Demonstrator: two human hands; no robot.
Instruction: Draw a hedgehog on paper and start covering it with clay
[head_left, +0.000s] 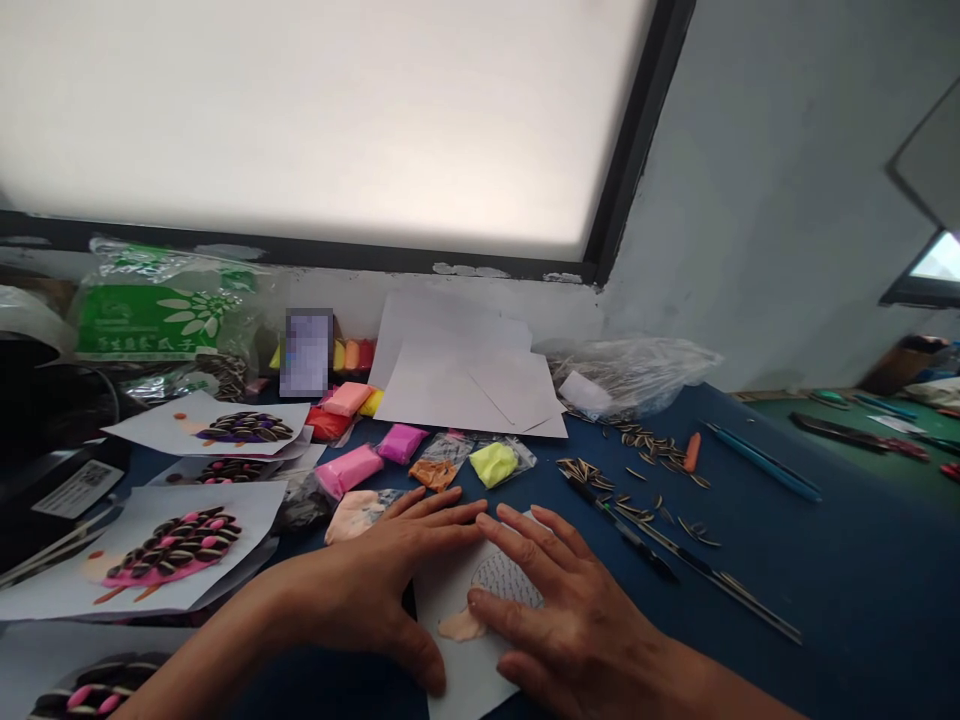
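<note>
I saw a deep-blue tabletop (pixel 750 530) and, near, a white sheet (pixel 469 690), its oval (pixel 501 575) filled with small dark marks, and peach clay (pixel 459 626). Farther off lay a pink packet (pixel 349 470), a purple packet (pixel 401 443) and lime-yellow clay (pixel 495 462); left, a white card (pixel 259 512) bore dark, pale-striped seeds (pixel 154 560) dotted with pink.

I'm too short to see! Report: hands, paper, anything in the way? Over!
Left hand at edge of paper. Right hand touching peach clay. Right hand partly hides drawing.

Left grip (pixel 367 575) palm-down, thumb apart, right grip (pixel 574 605) spread
</note>
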